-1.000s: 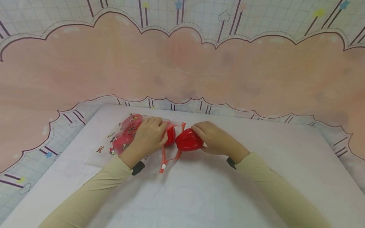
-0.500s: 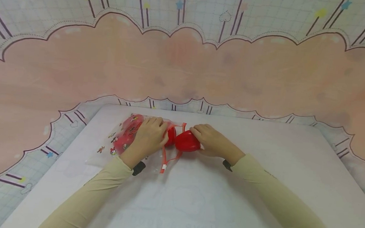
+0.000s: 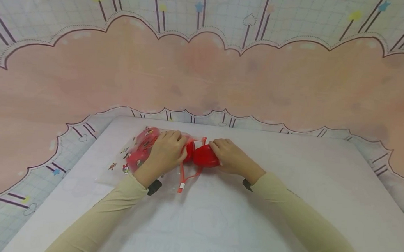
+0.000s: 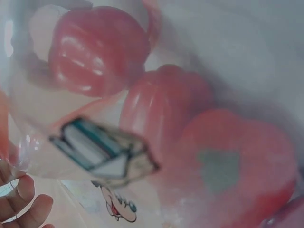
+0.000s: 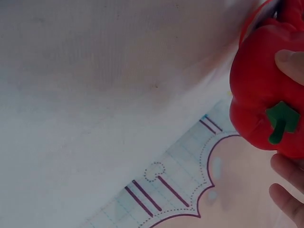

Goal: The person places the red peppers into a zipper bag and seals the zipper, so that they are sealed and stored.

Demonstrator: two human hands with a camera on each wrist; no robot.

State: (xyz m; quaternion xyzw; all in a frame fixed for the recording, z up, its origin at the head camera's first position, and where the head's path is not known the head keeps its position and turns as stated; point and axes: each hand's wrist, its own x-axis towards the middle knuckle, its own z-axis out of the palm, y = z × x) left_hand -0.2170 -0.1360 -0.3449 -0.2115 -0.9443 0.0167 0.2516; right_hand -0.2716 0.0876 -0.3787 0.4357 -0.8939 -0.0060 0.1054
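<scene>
My right hand [image 3: 233, 157] grips a shiny red bell pepper [image 3: 205, 156] at the mouth of a clear plastic bag [image 3: 110, 176]. In the right wrist view, this bell pepper [image 5: 259, 76] shows a green stem, with the thumb over its side. My left hand [image 3: 166, 149] holds the bag near its orange-edged opening [image 3: 182, 177]. Through the printed film in the left wrist view, several red peppers [image 4: 223, 166] are visible, one with a green patch. The pepper [image 4: 99, 52] at upper left there has fingers behind it.
A white table [image 3: 195, 219] lies under the bag and both arms. A patterned cloth [image 3: 205, 75] with candle prints hangs behind the table and runs along its sides. Dark straps [image 3: 154, 187] show at the wrists.
My right hand has shifted a little left with the bell pepper, bringing it closer into the bag's mouth. The left hand and the bag stay nearly in place.
</scene>
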